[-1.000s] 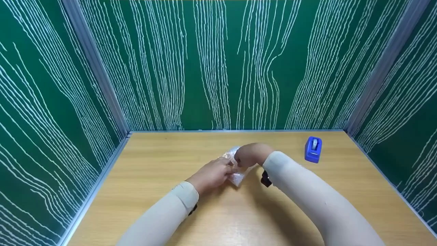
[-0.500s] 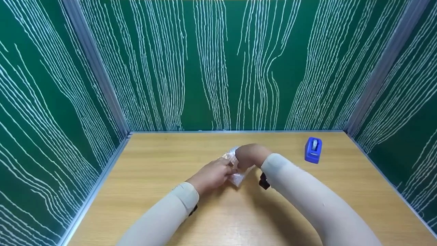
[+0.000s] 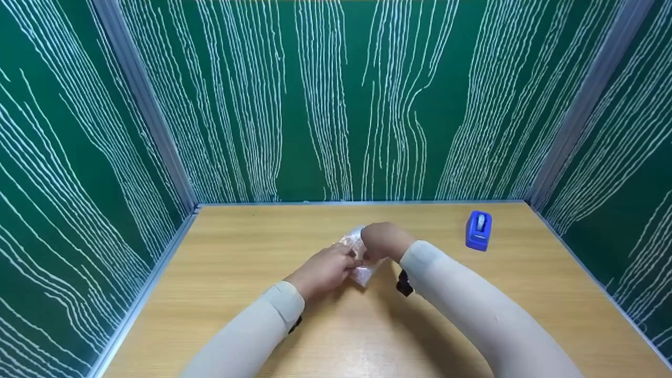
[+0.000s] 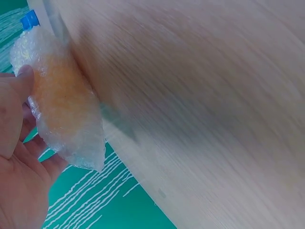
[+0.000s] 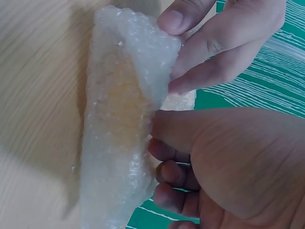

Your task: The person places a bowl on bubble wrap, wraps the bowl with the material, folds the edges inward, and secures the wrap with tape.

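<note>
A bundle of clear bubble wrap [image 5: 114,176] with something orange inside stands out in both wrist views. In the head view the bubble wrap [image 3: 365,274] lies mid-table, partly covered by both hands. My left hand [image 3: 328,265] grips it from the left, thumb on top and fingers along its edge; the left hand [image 4: 24,176] also shows at the side of the left wrist view. Bent over the far right side, my right hand [image 3: 386,241] pinches the wrap's edge. Closer up, the right hand [image 5: 243,157] has its thumb against the edge and its other fingers curled below.
On the wooden table [image 3: 236,236], a blue tape dispenser [image 3: 478,231] stands at the back right. Green panels [image 3: 294,131] with white wavy lines close off the back and both sides. A dark wrist camera [image 3: 404,283] hangs under the right wrist.
The right wrist has sunk slightly toward the near side and left. Left hand and bubble wrap stay nearly where they were; the whole head view has shifted a little.
</note>
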Demonstrator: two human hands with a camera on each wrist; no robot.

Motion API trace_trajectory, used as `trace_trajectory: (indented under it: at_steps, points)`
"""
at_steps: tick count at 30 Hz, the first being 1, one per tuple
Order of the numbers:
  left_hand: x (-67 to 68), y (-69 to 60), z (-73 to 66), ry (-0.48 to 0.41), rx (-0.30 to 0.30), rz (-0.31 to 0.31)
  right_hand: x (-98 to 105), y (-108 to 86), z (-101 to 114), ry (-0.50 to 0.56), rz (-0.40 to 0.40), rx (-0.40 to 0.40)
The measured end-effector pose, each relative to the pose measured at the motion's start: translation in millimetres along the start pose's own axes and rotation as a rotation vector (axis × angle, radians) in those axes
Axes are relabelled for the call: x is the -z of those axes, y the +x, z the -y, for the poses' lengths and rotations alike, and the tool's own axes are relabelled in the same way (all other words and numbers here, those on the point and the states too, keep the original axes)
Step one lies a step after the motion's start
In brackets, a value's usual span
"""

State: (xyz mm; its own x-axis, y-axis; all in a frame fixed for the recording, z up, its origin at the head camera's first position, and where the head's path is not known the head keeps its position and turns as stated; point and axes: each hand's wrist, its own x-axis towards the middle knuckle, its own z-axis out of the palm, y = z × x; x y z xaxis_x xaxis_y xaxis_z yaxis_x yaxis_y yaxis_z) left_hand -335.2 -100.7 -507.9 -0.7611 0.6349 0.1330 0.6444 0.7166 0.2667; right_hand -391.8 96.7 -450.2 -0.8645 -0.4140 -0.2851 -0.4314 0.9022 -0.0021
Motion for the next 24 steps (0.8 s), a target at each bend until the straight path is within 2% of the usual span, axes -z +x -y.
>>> trace_trajectory:
  at_steps: [3,9,18,24]
  points:
    - [-2.2,1.1,1.4,0.058,-0.023,0.003,-2.6,-2.5,-1.6,-0.014,-0.033,0.012]
    - [-4.9,2.1,2.8,0.041,-0.009,0.015,-6.2,-3.3,-6.9,0.042,-0.057,-0.004]
    - [-4.4,1.5,1.8,0.040,-0.011,0.020,-12.2,-3.6,-13.2,-0.001,-0.136,0.078]
    - [-2.0,0.6,-0.1,-0.016,0.000,0.013,-12.8,-6.4,-12.6,0.045,-0.150,0.059]
